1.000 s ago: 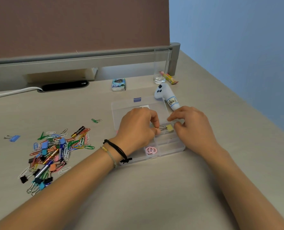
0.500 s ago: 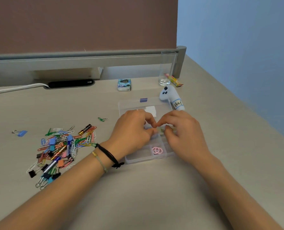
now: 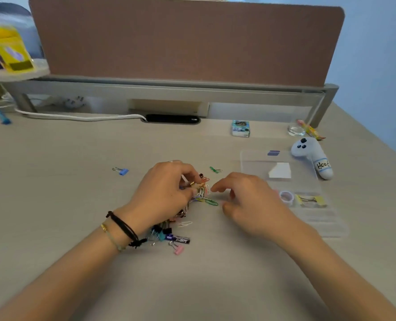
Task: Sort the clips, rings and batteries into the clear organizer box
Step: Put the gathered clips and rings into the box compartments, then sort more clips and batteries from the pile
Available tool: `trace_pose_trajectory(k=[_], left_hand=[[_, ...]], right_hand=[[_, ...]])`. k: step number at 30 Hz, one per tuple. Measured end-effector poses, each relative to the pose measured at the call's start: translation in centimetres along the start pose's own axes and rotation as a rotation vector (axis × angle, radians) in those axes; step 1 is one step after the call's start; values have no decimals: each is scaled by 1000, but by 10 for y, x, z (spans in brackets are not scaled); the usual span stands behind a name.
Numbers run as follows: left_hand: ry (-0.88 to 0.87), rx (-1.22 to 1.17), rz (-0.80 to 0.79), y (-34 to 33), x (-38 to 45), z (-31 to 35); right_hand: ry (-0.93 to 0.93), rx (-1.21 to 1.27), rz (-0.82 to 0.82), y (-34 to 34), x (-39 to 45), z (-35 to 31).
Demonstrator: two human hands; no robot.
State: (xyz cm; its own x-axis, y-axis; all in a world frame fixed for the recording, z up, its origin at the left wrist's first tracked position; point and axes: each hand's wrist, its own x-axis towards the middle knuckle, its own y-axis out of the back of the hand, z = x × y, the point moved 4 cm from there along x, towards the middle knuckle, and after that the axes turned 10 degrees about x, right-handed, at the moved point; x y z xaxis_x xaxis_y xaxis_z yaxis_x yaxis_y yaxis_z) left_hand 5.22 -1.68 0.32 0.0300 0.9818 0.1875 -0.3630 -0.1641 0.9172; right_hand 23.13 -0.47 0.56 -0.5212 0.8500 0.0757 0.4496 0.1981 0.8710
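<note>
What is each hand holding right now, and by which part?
The left hand pinches a battery from the pile near its gold end, between thumb and fingers. The right hand holds nothing.

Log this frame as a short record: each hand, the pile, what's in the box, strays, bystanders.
left hand: over the pile, fingers curled, pinching a small gold-tipped piece, likely a battery
right hand: beside the pile, fingers relaxed, holds nothing
pile: mixed clips, partly hidden by the left hand; a dark battery at its near edge
box: open, right of the hands; holds pink rings and yellow clips
strays: blue clip, green clip
bystanders: plush toy, glass
</note>
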Motion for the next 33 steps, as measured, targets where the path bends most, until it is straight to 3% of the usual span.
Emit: trace_pose_trajectory(k=[6, 14, 23, 33], left_hand=[[76, 109, -93, 8, -9, -39], [48, 152, -162, 11, 20, -26], [5, 188, -406, 7, 44, -23], [-93, 207, -424, 13, 38, -18]], right_hand=[[-149, -114, -18, -28, 27, -10], [-248, -112, -108, -35, 54, -19], [-150, -19, -85, -36, 70, -15], [74, -118, -12, -37, 60, -27]])
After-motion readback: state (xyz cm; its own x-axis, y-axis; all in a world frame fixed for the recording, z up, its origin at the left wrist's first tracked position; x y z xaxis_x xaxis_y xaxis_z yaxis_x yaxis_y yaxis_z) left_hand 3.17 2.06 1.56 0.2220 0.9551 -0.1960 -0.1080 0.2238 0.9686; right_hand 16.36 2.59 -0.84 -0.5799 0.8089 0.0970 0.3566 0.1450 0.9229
